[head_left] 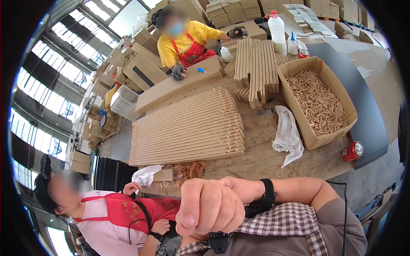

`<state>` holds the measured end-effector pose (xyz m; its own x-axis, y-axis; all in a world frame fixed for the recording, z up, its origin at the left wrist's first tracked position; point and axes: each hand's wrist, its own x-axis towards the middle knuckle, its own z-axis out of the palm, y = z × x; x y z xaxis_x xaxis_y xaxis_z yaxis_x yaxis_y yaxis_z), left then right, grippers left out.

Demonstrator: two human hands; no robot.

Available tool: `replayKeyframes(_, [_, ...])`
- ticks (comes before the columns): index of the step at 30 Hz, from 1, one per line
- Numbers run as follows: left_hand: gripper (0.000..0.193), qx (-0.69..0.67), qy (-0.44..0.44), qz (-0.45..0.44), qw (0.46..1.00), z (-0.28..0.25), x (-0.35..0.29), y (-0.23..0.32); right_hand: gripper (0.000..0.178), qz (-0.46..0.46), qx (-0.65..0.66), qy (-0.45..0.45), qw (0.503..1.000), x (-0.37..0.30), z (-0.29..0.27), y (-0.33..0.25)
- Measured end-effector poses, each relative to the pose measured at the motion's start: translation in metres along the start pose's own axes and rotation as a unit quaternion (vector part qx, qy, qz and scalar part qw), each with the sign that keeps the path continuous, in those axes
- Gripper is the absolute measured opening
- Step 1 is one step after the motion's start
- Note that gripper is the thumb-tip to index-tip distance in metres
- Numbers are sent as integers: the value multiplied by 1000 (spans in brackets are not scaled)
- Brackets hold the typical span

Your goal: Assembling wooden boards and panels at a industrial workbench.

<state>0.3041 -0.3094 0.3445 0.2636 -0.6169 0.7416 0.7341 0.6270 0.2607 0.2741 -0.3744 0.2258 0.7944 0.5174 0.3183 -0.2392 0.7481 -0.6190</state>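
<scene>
Large in front of me is my right hand (211, 207), closed with its fingers curled down toward my body. Its forearm comes in from the right and wears a black strap (267, 192). Whatever the fingers might hold is hidden. A bit of forearm and a black wrist device (220, 242) show just below the fist; the left hand's fingers are not visible behind it. Beyond the fist, a wide row of grooved wooden strips (185, 128) lies on the wooden table (260, 149). Neither hand visibly touches the strips. Brown band scraps (191, 171) lie near the table's front edge.
A cardboard box (299, 121) of wooden dowels stands right, near a red can (352, 151) and white cloth (288, 134). Stacked strips (258, 70) and bottles (277, 34) are farther back. Co-workers stand across the table (190, 47) and at left (113, 209).
</scene>
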Motion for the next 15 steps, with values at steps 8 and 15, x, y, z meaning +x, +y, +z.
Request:
replayKeyframes(8, [12,277,225,83,930,13,-33,17,9,-44,43,131,989,6,-16,-23])
replayKeyframes(15, [8,667,344,-105,652,-41,-95,19,19,-96,152,308,934,22,-45,-51])
